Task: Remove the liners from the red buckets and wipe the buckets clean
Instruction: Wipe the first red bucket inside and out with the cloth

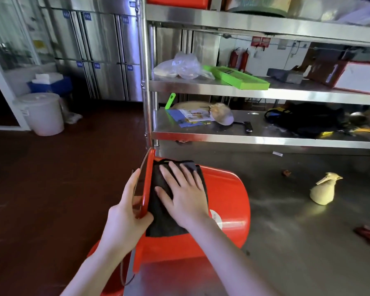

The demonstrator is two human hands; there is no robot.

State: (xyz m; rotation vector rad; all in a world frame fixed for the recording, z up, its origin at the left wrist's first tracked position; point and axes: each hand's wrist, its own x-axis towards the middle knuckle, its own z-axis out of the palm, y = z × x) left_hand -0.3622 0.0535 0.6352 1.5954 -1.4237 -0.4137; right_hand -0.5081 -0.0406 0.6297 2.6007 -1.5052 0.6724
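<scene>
Fingers (130, 185) of my left hand (124, 216) are gripping the sideways red plastic bucket (229, 201) by its rim; my right hand (184, 195), flat-fingered, is pressing a dark grey cloth (158, 223) onto it. Wiping seems underway, unfinished.

Your left hand (127, 212) curls round the red bucket (226, 201) rim. Your right hand (183, 197) lies flat, fingers spread, palm down.
</scene>
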